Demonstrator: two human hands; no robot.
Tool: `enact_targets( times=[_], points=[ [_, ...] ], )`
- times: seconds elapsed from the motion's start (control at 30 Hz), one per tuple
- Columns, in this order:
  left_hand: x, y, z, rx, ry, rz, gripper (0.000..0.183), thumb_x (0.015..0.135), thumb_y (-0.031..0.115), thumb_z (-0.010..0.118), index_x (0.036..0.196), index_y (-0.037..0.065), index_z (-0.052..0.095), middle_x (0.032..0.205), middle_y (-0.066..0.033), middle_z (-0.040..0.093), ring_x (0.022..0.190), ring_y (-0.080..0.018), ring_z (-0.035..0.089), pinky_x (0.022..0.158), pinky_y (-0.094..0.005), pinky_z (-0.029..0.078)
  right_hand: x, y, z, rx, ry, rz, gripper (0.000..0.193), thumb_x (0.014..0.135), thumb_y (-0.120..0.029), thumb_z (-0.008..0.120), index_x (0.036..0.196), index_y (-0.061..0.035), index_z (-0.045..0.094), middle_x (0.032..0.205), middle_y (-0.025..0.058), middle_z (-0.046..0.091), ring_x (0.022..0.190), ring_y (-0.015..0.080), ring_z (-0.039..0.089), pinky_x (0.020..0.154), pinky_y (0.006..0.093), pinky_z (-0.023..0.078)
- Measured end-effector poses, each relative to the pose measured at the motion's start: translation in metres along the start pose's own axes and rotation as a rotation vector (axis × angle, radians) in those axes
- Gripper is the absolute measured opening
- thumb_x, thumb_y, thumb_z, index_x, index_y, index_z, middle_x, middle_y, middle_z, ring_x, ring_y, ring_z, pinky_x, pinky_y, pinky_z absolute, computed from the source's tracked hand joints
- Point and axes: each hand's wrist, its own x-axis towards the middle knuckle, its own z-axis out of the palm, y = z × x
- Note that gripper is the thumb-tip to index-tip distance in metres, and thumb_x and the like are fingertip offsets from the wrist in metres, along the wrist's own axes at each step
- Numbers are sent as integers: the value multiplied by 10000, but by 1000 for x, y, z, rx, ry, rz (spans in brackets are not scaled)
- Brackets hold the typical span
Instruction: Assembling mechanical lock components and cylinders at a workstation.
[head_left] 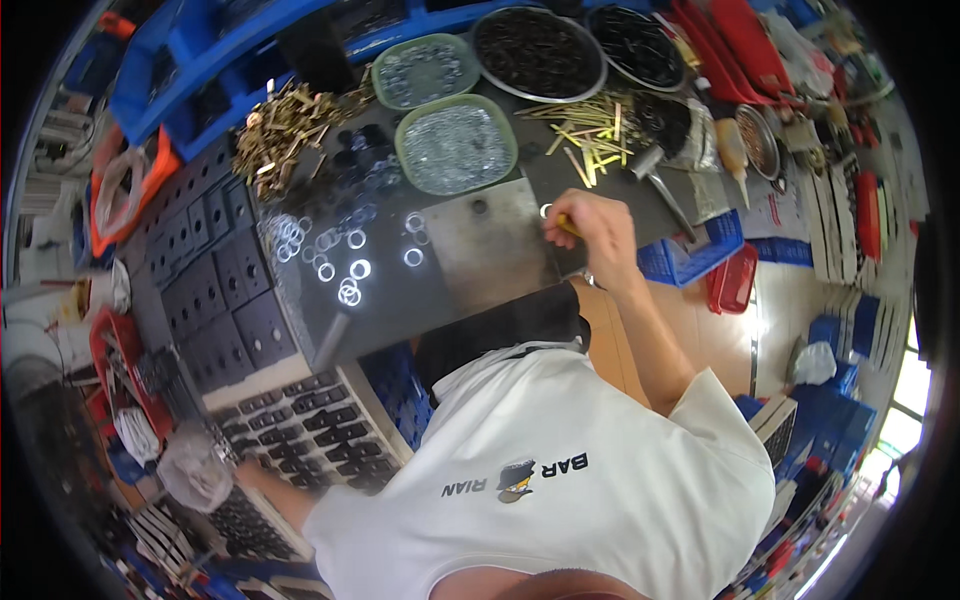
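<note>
My right hand (597,232) is closed over the right edge of a square metal plate (490,245) on the dark worktable, its fingers pinching a small yellow piece (567,224). Right by those fingertips shows a small bright ring (546,211). Far off to the lower left, my left hand (247,472) reaches beside a clear plastic bag (196,470) at the edge of a tray of black parts (318,425); its fingers are too small and blurred to make out. Loose silver rings (350,275) are scattered left of the plate.
Behind the plate stand two green tubs (513,150) of small shiny parts and round pans (604,75) of dark pieces. Yellow strips (590,140) and a hammer (668,190) lie at the right. Black drilled blocks (215,270) line the left; a blue basket (690,255) is at the right edge.
</note>
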Motion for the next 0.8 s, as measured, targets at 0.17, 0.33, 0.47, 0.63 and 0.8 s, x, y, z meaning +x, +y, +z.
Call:
enact_targets(
  times=[0.17,0.33,0.47,0.63,0.8],
  points=[
    [-10,42,-36,-273,278,-341,863,853,756,705,1032,-85,769,919,-288,760,882,-451,754,796,-504,635,20,-24,-50,-353,-73,63,339,1092,-282,578,1049,27,711,918,80,714,744,123,632,687,284,512],
    [-110,83,-155,-938,352,-444,780,868,674,777,1062,-81,759,973,-233,760,761,-336,713,698,-484,600,125,-12,-144,-946,281,-191,277,966,-204,711,1166,-14,723,1064,192,735,962,351,729,868,424,566],
    [-158,143,-232,-1722,272,-161,539,948,424,812,1177,-55,721,1147,-148,727,816,-197,663,676,-369,544,201,57,-228,-1390,364,-91,268,937,-221,658,1151,-77,730,1092,212,732,1020,421,723,890,540,583],
    [-300,256,-330,-1943,-450,498,430,1000,174,698,1385,16,588,1434,-175,623,974,-246,723,779,-320,616,242,89,-233,-1585,268,91,230,951,-235,621,1108,-78,681,1143,232,732,1067,442,727,900,572,587],
    [-403,379,-359,-1686,-913,1016,406,759,25,892,1138,58,750,1182,-126,758,1125,-252,699,1035,-389,534,214,64,-223,-1651,374,-96,275,1009,-260,594,1219,-91,649,1148,254,716,1018,499,711,870,579,576]
  ],
)
